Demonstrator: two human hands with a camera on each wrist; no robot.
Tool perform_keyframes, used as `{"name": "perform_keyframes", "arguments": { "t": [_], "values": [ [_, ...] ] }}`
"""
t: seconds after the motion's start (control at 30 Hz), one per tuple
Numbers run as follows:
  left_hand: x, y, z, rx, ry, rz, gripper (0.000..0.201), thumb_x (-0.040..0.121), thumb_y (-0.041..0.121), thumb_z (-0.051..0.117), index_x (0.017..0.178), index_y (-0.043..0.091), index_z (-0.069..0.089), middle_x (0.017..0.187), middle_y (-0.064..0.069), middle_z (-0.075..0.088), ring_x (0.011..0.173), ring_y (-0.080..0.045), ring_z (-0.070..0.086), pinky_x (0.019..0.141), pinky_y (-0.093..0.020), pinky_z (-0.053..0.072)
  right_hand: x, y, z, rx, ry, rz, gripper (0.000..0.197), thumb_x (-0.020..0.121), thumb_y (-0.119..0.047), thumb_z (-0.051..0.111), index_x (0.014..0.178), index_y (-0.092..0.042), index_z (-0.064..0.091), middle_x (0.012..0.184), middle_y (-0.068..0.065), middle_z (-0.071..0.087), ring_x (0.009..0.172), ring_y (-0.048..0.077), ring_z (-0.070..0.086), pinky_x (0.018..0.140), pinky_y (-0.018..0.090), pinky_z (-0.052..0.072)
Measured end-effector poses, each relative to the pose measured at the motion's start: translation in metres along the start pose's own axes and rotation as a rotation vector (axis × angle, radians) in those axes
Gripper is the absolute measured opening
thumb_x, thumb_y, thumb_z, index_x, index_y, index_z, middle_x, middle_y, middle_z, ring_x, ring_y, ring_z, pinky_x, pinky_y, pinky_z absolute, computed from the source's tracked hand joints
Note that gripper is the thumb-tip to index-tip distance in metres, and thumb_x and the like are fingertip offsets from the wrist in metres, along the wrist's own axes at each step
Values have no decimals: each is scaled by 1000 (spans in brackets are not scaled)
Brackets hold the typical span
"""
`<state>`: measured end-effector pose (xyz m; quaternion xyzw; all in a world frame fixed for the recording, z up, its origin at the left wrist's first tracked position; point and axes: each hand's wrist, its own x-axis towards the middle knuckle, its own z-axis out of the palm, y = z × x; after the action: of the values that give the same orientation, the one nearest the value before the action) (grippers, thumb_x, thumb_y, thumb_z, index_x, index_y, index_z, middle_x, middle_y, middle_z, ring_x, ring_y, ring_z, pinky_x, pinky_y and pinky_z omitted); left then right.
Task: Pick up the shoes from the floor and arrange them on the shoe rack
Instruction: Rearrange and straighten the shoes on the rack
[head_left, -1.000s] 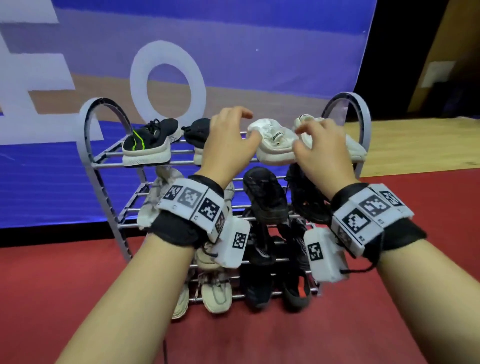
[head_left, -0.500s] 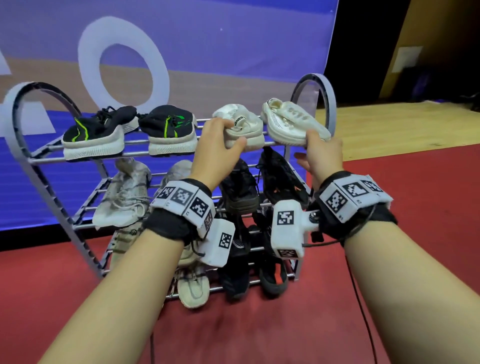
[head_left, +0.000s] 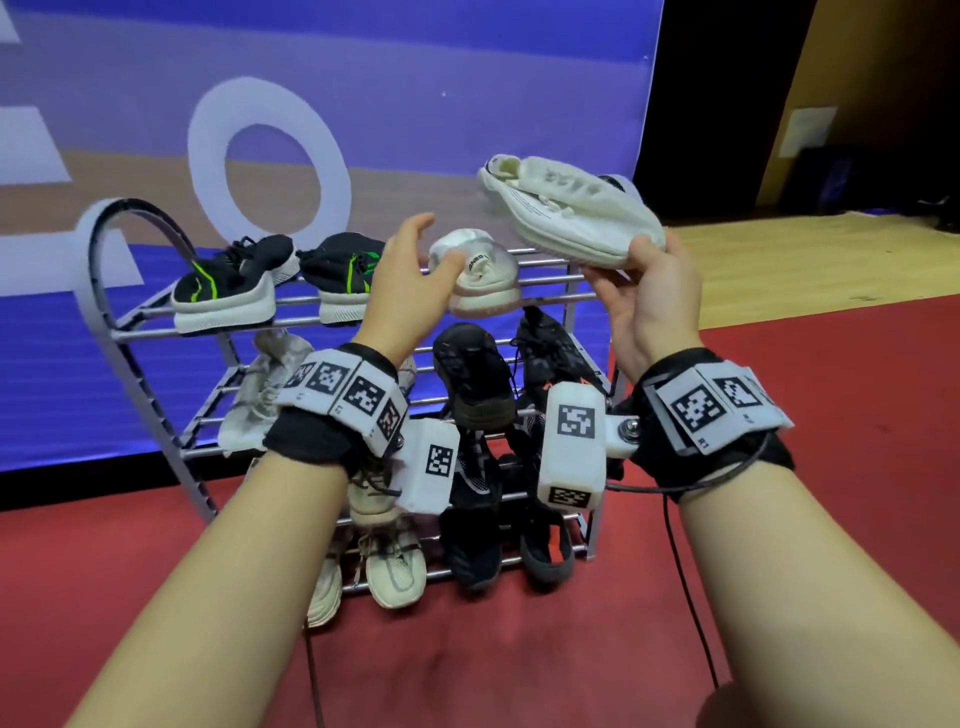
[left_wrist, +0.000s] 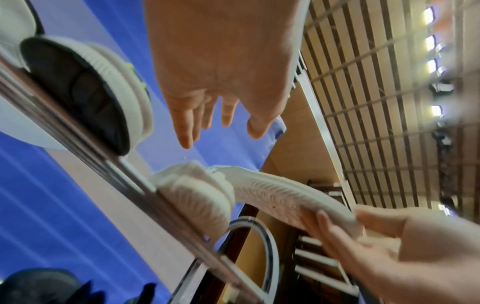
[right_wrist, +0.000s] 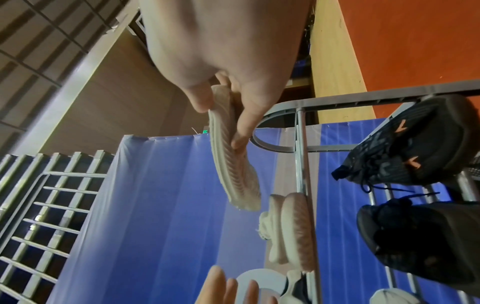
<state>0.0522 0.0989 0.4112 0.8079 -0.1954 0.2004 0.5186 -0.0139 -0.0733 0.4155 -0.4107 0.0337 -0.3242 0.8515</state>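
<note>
My right hand (head_left: 639, 270) grips a white sneaker (head_left: 566, 208) by its toe end and holds it in the air above the right end of the shoe rack (head_left: 104, 270); the right wrist view shows thumb and fingers pinching its ribbed sole (right_wrist: 233, 164). Its mate, a second white sneaker (head_left: 483, 280), sits on the top shelf. My left hand (head_left: 421, 249) hovers open just left of that shoe, fingers spread, holding nothing (left_wrist: 215, 125). Two black sneakers with green stripes (head_left: 228, 291) stand on the left of the top shelf.
The lower shelves hold grey, beige and black shoes (head_left: 472, 379). The grey metal rack stands on red carpet (head_left: 831, 415) against a blue banner (head_left: 363, 104). A wooden floor (head_left: 805, 254) lies behind on the right. A cable (head_left: 680, 571) hangs from my right wrist.
My right hand has lifted the right white sneaker off the top shelf and raised it. My left hand has let go of the other white sneaker and opened.
</note>
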Motion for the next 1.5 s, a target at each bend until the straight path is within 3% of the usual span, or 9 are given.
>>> {"name": "perform_keyframes", "arguments": {
  "t": [0.13,0.33,0.53,0.7,0.8,0.97,1.27,1.43,1.5],
  "values": [
    [-6,21,-37,-262,79,-113,66,80,43,49,140,22,35,141,-9,41,130,-27,45,107,-45,39,-13,-14,10,163,-148,24,41,97,-3,34,137,-1,43,123,18,57,98,24,61,73,35,59],
    [-19,28,-92,-341,272,-80,76,74,58,52,141,34,25,148,-1,31,136,-28,35,109,-49,37,-31,-19,18,222,-333,166,23,89,-10,44,103,-3,61,89,11,72,84,22,69,76,32,60],
    [-33,24,-137,-481,404,-159,46,95,48,41,139,37,33,139,11,37,117,-16,52,62,-23,50,-41,-16,18,192,-410,261,25,76,-13,53,93,-2,68,81,10,74,74,19,72,72,29,59],
    [-39,15,-161,-303,152,-101,63,67,75,51,122,45,49,140,5,45,131,-12,43,110,-48,33,-42,-9,20,134,-436,291,27,90,-10,45,110,-6,62,86,6,74,76,16,71,67,27,59],
    [-44,11,-167,-211,-109,-22,74,45,80,67,112,52,51,135,4,48,127,-9,47,109,-38,33,-44,-11,20,149,-400,287,26,93,-11,40,102,-7,64,80,4,74,71,14,70,68,25,59],
    [-43,15,-175,164,-312,56,109,40,51,79,140,41,36,130,17,49,117,2,50,104,-20,36,-44,-12,19,142,-247,290,25,98,-19,41,93,-6,62,67,2,72,59,11,70,53,22,55],
    [-37,8,-149,112,77,69,67,65,20,84,125,15,52,108,5,61,92,-6,59,77,-9,48,-45,-2,41,204,-326,427,66,97,-53,31,136,-1,42,119,17,60,108,29,60,72,38,59],
    [-41,21,-125,240,299,161,75,62,33,84,126,13,51,116,0,48,108,-14,49,87,-19,37,-60,8,58,-72,-454,559,76,95,-58,30,144,0,27,135,22,49,112,36,56,91,40,45],
    [-44,26,-115,274,325,186,79,62,36,83,128,12,48,121,-5,49,114,-20,47,92,-25,38,-65,14,64,-142,-512,571,77,95,-57,30,148,-2,20,144,22,41,121,36,51,84,37,49]
  ]
}}
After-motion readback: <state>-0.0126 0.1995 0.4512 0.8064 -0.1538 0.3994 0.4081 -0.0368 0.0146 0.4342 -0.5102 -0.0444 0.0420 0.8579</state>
